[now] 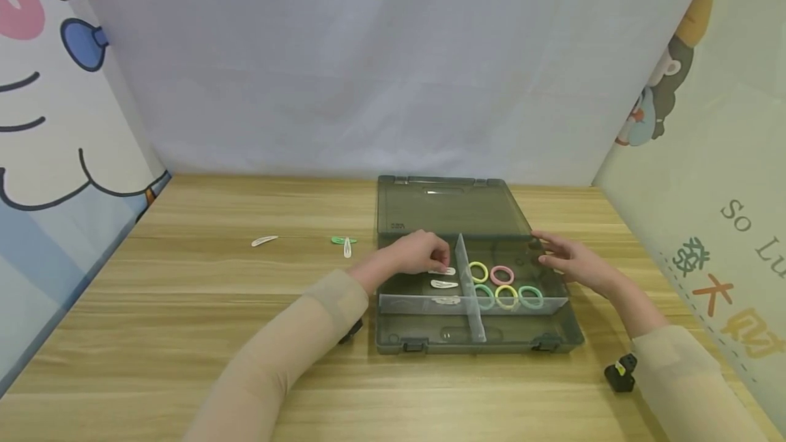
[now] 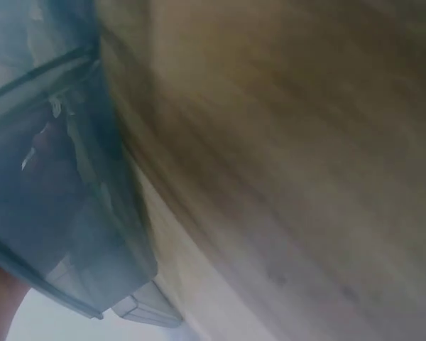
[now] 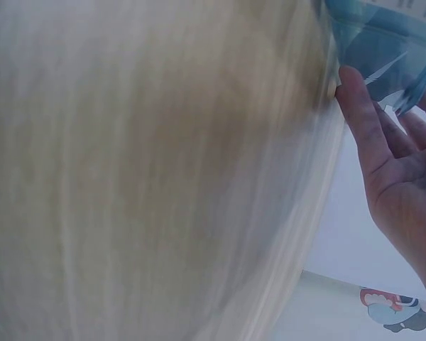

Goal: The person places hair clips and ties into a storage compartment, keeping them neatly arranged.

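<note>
A grey translucent storage box (image 1: 479, 348) lies with its lid (image 1: 451, 207) folded back. My left hand (image 1: 417, 252) is inside its back left compartment, fingertips pinching a white snap hair clip (image 1: 450, 271). Nearer the front of that compartment lie another white hair clip (image 1: 444, 284) and further pale clips (image 1: 447, 300), seen through the divider. My right hand (image 1: 574, 261) rests at the box's right side with fairly straight fingers; in the right wrist view those fingers (image 3: 362, 121) touch the box wall. The left wrist view shows mainly the box side (image 2: 85, 199), without the fingers.
Several hair ties, including a pink one (image 1: 501, 275) and a green one (image 1: 531, 297), lie in the back right compartment. On the table left of the box are a white clip (image 1: 265, 241), a green clip (image 1: 339, 241) and another white clip (image 1: 347, 248). Clear dividers (image 1: 424, 304) stand upright.
</note>
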Motion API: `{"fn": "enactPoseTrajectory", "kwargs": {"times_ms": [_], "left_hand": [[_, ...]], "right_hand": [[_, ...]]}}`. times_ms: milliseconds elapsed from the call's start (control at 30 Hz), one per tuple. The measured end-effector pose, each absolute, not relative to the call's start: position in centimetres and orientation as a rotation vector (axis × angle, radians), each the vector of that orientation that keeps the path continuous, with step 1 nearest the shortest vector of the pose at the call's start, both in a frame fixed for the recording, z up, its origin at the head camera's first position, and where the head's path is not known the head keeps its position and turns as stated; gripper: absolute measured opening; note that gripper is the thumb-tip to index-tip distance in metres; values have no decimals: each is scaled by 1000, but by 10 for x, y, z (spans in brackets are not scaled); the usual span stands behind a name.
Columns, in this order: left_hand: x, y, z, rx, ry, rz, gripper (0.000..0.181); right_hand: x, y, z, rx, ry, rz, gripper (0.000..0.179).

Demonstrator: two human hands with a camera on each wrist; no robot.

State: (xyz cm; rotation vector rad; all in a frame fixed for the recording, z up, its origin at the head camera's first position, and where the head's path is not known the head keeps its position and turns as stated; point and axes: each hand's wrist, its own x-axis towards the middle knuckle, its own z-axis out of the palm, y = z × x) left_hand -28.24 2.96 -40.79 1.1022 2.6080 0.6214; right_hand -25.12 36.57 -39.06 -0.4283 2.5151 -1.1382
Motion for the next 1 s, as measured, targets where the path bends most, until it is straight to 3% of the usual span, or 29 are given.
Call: {"fn": "enactPoseTrajectory", "kwargs": {"times_ms": [667, 1000], "left_hand": [[-283, 26, -410, 1145, 2624, 632, 12], [-281, 8, -388, 1211, 2540, 835, 8]], "right_hand": [[-252, 365, -391, -423, 2511, -1145, 61], [-250, 364, -389, -421, 2505, -1152, 60]]}}
